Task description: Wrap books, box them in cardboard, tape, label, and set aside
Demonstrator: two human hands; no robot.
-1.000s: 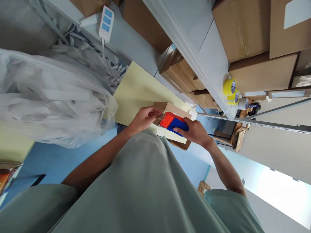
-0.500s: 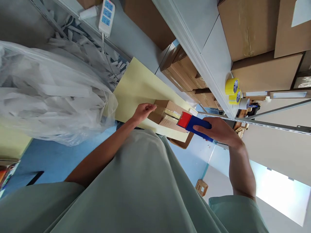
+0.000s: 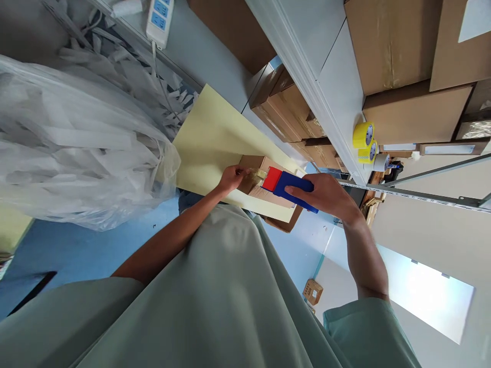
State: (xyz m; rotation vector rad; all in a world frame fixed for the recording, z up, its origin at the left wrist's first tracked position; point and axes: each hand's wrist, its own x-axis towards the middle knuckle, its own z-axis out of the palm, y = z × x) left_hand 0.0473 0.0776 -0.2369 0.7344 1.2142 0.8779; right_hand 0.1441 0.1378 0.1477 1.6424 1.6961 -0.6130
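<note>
A small brown cardboard box [image 3: 264,191] lies on a pale yellow board [image 3: 207,128]. Shiny packing tape [image 3: 258,175] shows on its upper face. At the left end of the box, my left hand [image 3: 232,178] has its fingers closed in a pinch, with the tape running up to the fingertips. My right hand [image 3: 320,191] is wrapped round the blue handle of a tape dispenser [image 3: 289,188]. The dispenser's red head is tilted down over the box, close to the tape. It hides part of the box's right side.
A big clear bag of white scraps [image 3: 84,148] stands at left. A white power strip [image 3: 159,23] lies on the grey bench. Several cartons [image 3: 286,107] line the back. Yellow tape rolls [image 3: 363,135] sit on the shelf [image 3: 307,66] above at right.
My right hand has brought the tape dispenser leftward along the box, closer to my left hand. My left hand has shifted slightly right onto the box's end. The view has shifted a little.
</note>
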